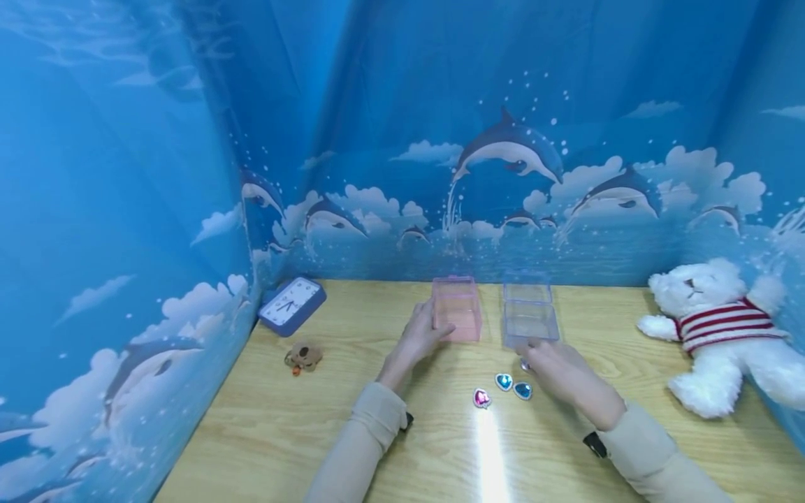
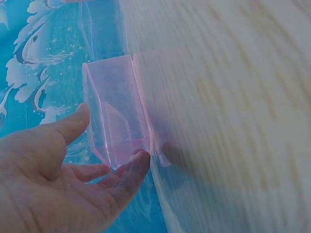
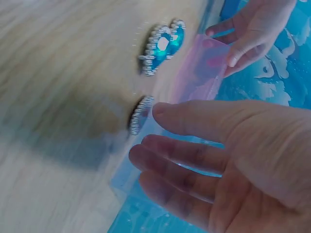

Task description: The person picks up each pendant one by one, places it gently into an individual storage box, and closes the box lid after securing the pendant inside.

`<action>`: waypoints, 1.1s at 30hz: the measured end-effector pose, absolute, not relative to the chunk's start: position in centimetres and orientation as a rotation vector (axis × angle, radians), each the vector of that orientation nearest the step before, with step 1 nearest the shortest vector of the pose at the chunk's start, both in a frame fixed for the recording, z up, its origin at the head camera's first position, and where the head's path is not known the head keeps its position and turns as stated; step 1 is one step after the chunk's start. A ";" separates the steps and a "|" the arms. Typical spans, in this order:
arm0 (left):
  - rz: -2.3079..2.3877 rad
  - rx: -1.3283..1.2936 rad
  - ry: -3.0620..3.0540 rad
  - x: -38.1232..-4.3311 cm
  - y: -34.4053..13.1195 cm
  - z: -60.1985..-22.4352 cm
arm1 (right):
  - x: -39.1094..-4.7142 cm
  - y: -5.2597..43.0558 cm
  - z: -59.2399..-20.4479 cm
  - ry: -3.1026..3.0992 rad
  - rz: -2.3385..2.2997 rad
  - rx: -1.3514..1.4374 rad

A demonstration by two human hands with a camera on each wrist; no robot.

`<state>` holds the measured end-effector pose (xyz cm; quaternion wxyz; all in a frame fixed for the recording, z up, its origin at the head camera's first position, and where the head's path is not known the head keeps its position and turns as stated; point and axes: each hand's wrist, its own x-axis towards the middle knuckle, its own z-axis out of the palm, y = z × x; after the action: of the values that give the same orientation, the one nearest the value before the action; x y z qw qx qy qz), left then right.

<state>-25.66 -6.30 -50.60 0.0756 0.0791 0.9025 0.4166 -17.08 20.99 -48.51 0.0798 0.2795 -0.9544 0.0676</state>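
Observation:
A small pink see-through box (image 1: 457, 316) stands with its lid raised at the back of the table. My left hand (image 1: 423, 330) holds it by its left end, thumb on one side and fingers on the other, as the left wrist view (image 2: 119, 111) also shows. To its right is a pale blue-violet see-through box (image 1: 530, 321), lid up. My right hand (image 1: 560, 370) hovers in front of that box, fingers loosely bent. Right by its thumb tip lies a silver-edged gem (image 3: 141, 115). Two blue gems (image 1: 504, 381) and a pink gem (image 1: 481, 398) lie nearer me.
A blue-framed clock (image 1: 292, 306) lies at the back left, with a small brown plush keychain (image 1: 305, 355) in front of it. A white teddy bear (image 1: 723, 335) in a striped sweater lies on the right. A dolphin-print curtain (image 1: 402, 140) borders the wooden table (image 1: 264, 433).

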 end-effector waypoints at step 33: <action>1.267 0.222 2.699 -25.6 -6.5 -50.7 | -18.5 19.7 -48.4 -2.578 0.667 0.906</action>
<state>-25.56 -6.46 -50.70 0.0756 0.0741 0.9001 0.4226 -18.52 19.70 -48.38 0.1635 0.3177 -0.9042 0.2341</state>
